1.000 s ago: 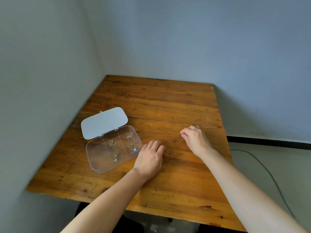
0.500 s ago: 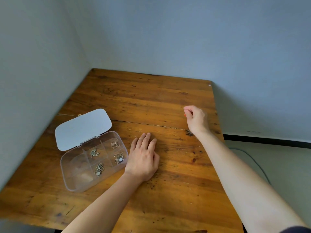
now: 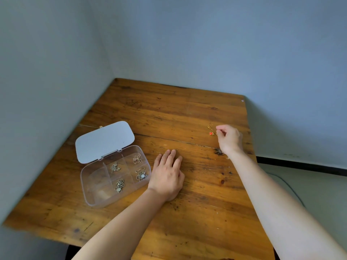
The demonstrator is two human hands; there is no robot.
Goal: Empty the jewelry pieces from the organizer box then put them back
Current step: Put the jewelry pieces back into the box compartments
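Emptying step: the right hand (image 3: pixel 229 138) pinches a red-charm necklace (image 3: pixel 211 132) far from the organizer box (image 3: pixel 114 177). The left hand (image 3: pixel 167 177) lies flat, fingers together, beside the box. Next, probably, lay the necklace on the bench (image 3: pixel 187 113).

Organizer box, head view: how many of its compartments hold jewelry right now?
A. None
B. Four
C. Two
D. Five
B. Four small compartments of the organizer box each hold a jewelry piece, while the long compartment at its left end looks empty; one more piece with a red charm is out by the right hand.
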